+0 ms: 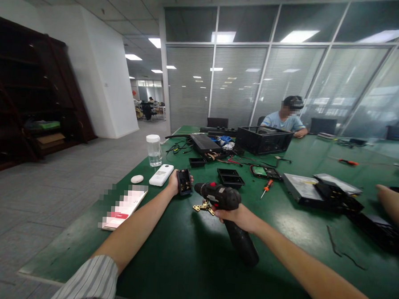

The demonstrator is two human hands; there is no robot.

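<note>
My left hand (174,184) is closed around a small black open-topped case (184,182), tilted towards me, with small parts inside that I cannot make out. My right hand (239,216) grips a black cordless drill (219,195) with red marks. The drill's chuck points left, towards the case, and stays apart from it. Its dark handle slants down to the right over the green table (167,259). Beside my right fingers shows a gold-coloured jointed metal piece (203,207); whether the fingers touch it is unclear.
Left are a water jar (154,151), white device (161,175) and phone-like slab (126,208). Black trays (230,178), an orange screwdriver (267,188) and opened drives (304,188) lie ahead and right. A black computer case (265,139) stands behind; another person (284,118) sits there. Someone's hand (393,204) enters right.
</note>
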